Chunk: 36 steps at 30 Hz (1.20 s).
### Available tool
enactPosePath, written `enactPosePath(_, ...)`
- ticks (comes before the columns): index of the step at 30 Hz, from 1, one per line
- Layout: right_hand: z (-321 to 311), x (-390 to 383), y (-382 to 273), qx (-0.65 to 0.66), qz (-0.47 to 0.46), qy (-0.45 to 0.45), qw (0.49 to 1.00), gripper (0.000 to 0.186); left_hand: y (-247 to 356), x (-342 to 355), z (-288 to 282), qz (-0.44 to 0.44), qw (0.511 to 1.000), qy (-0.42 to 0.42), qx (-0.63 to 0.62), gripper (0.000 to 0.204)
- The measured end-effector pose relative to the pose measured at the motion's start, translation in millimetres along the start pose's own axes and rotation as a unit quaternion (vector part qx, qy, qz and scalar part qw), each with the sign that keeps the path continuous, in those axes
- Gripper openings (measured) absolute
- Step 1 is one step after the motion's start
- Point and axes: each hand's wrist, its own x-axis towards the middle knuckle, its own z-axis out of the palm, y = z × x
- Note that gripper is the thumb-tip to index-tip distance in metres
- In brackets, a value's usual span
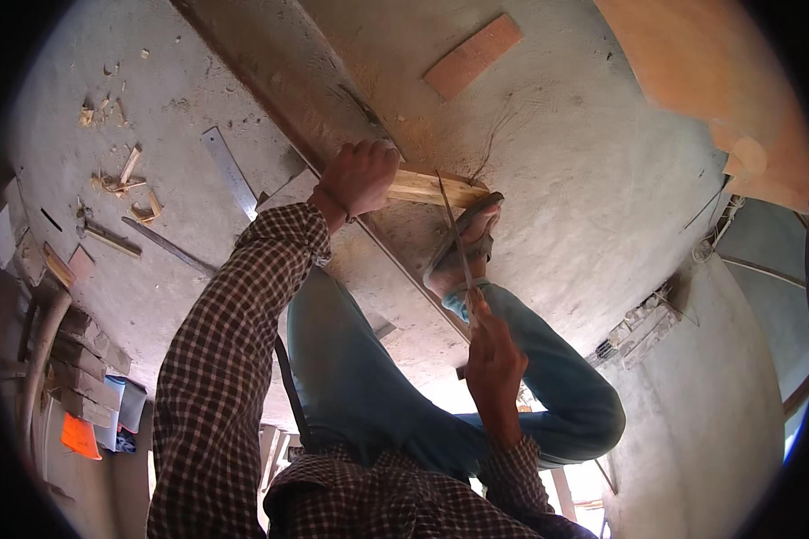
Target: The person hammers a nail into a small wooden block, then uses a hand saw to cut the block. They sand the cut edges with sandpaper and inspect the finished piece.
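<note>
Pinning the wood strip (413, 186) near the floor with our left hand (358, 175), right hand (497, 355) gripping a thin saw-like blade (459, 235) that crosses it beside our sandal (479, 226). Strip looks whole, so we'd guess the cut's unfinished; depth, can't tell.

Pale wood strip (422, 187), thin blade (459, 235) across it

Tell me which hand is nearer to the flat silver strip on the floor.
Left. The left hand is on the wooden piece, to the right of the flat silver strip; the right hand is farther right and lower in the picture, holding a thin blade.
</note>
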Motion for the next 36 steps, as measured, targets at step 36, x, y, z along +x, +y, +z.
enactPosePath(36,35.9,72.8,4.0,0.009,0.043,-0.052,0.998,0.038,2.3,4.2,-6.4,0.000,1.000,0.007,-0.015,0.067)
